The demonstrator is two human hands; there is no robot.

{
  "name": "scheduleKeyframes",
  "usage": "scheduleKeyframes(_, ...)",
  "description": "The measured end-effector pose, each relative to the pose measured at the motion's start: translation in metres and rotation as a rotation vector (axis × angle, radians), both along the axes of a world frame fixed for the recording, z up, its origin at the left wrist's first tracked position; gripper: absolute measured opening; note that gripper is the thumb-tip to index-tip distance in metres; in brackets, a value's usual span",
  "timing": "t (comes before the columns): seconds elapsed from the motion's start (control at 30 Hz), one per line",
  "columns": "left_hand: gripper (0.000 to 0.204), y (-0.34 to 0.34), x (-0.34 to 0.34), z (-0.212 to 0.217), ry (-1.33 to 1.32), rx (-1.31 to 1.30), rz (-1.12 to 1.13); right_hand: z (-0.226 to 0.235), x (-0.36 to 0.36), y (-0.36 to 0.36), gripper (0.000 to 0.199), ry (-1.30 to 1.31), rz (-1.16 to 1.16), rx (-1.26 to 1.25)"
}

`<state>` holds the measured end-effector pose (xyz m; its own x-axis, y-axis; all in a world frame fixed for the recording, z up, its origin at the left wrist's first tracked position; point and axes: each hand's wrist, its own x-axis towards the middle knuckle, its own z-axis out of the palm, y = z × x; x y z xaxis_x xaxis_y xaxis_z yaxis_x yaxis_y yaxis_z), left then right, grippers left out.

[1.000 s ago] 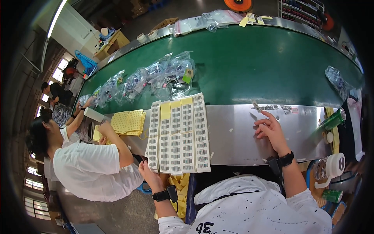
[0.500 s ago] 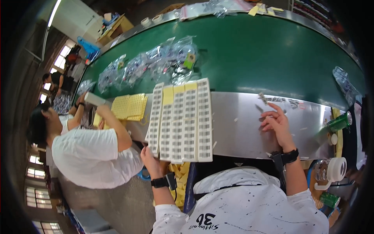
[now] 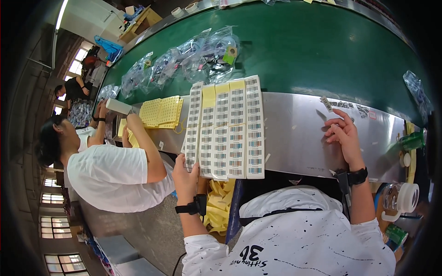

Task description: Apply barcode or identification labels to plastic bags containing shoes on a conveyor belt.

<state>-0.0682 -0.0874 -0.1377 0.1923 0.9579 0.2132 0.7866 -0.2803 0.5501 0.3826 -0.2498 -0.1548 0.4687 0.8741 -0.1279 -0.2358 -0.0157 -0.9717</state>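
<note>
Steel bench (image 3: 294, 138) fronts a green belt; my left hand (image 3: 186, 172) grips the barcode label sheets (image 3: 228, 129) at their near-left edge, my right hand (image 3: 343, 135) pinches one peeled label, I judge; sticking it needs a bag.

Counts on the desk (image 3: 294, 138)

Five barcode label strips (image 3: 229, 129) lie side by side; two tape rolls (image 3: 183, 9) stand at the far edge; two black wristbands (image 3: 357, 176), one on each wrist.
</note>
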Motion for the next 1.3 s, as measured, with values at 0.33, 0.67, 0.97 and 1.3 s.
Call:
scheduleKeyframes(0.33, 0.037, 0.014, -0.024, 0.007, -0.47, -0.295, 0.076, 0.005, 0.001, 0.0, 0.038, 0.022, 0.002, -0.009)
scheduleKeyframes(0.67, 0.033, 0.019, -0.014, -0.008, -0.431, -0.195, 0.098, 0.001, 0.002, -0.001, 0.036, 0.027, 0.012, -0.005)
scheduleKeyframes(0.97, 0.035, 0.012, 0.012, -0.005, -0.046, 0.003, 0.114, 0.0, 0.003, -0.002, 0.036, 0.041, 0.008, 0.001)
scheduleKeyframes(1.3, 0.034, 0.008, 0.011, -0.008, 0.135, 0.122, -0.029, -0.002, 0.003, -0.003, 0.034, 0.044, 0.004, 0.01)
